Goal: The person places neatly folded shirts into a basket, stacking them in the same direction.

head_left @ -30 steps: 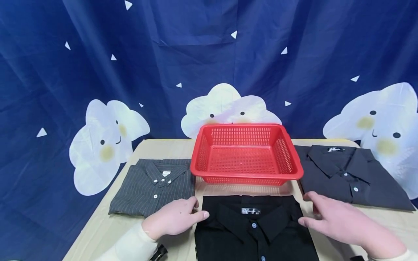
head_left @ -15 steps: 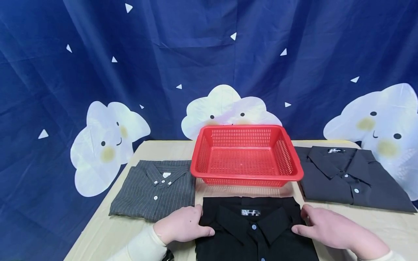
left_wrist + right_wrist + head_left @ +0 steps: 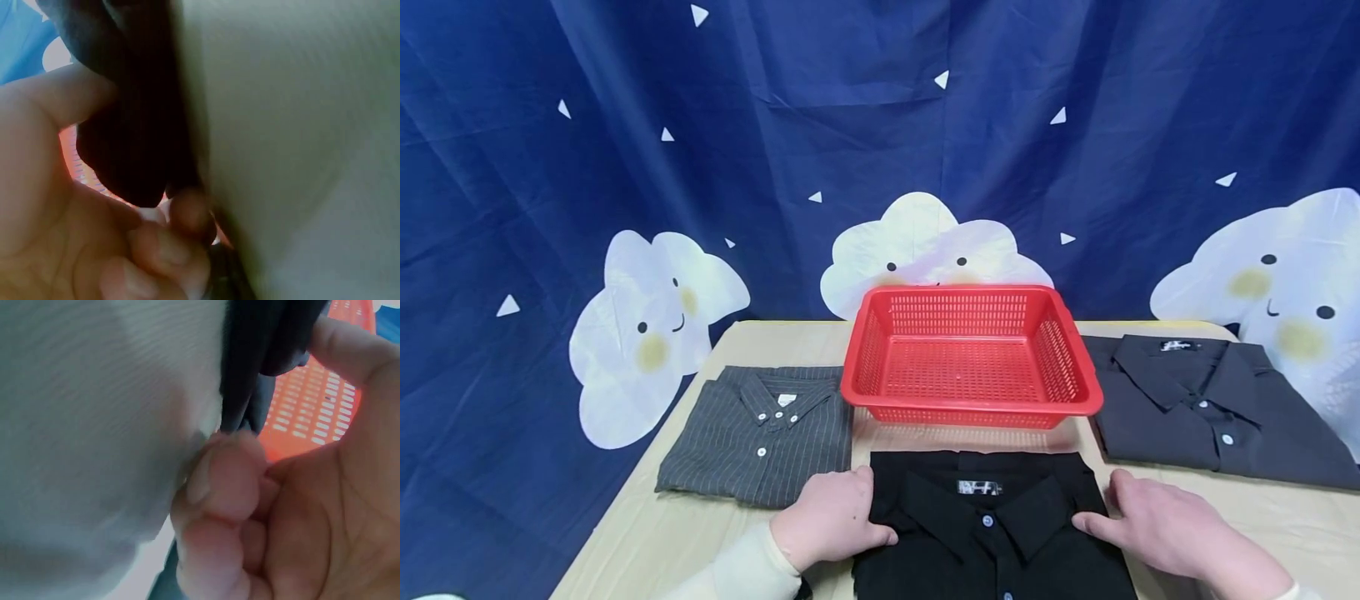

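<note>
A folded black shirt (image 3: 955,558) lies front up at the near middle of the table, its collar facing the red basket. At the shirt's left edge, my left hand (image 3: 831,517) pinches it, thumb on top and fingers curled at the side. My right hand (image 3: 1176,525) grips the opposite edge likewise, its thumb on the cloth. In the left wrist view the thumb presses the dark shirt (image 3: 134,150), with curled fingertips (image 3: 169,244) below. The right wrist view shows curled fingers (image 3: 231,481) against the edge of the shirt (image 3: 247,369). The fingertips under the cloth are partly hidden.
Just beyond the shirt stands a red plastic basket (image 3: 970,410) with nothing in it. A folded grey striped shirt (image 3: 760,450) lies to the left, a folded dark grey shirt (image 3: 1187,417) to the right. Behind the table (image 3: 647,533) hangs a blue curtain (image 3: 760,150) with clouds.
Both hands have moved inward and a little nearer to me, from beside the black shirt onto its side edges. The thumbs now lie on the cloth. Shirts and basket stay put.
</note>
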`<state>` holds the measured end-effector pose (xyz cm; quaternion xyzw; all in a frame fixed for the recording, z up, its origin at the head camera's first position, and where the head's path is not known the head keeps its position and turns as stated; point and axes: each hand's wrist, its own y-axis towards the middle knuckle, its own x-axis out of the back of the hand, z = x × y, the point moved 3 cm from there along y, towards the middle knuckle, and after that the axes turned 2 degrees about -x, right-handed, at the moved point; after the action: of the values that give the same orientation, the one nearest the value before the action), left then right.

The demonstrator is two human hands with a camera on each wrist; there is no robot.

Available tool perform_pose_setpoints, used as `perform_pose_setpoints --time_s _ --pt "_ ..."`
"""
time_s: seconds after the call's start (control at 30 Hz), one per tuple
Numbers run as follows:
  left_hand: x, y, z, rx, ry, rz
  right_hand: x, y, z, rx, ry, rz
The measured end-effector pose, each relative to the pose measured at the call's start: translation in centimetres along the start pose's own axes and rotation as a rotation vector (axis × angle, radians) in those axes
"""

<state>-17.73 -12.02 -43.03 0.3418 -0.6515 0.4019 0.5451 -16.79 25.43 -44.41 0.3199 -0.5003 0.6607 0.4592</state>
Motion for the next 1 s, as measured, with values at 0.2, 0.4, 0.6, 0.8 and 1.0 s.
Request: perform_pose_setpoints --time_s 0.2,0.4,0.6,0.8,1.0 --pt "-0.3 0.3 -0.5 -0.06 0.039 -0.048 -0.5 0.4 0.7 0.082 0.168 0.114" --pt "-0.5 0.8 -0.9 -0.132 0.006 -0.006 -1.0 0.5 1.1 0.192 0.287 0.178" --pt "-0.7 1.0 -0.8 -0.216 -0.042 -0.003 -1.2 0.3 1.4 0.304 0.306 0.18" --pt "0.1 0.7 -0.2 -0.272 -0.34 0.037 -0.8 -0.3 1.4 0.333 0.489 0.25" --pt "1.0 0.3 -0.1 -0.236 -0.39 0.025 -0.7 -1.0 1.0 0.216 0.6 0.33"
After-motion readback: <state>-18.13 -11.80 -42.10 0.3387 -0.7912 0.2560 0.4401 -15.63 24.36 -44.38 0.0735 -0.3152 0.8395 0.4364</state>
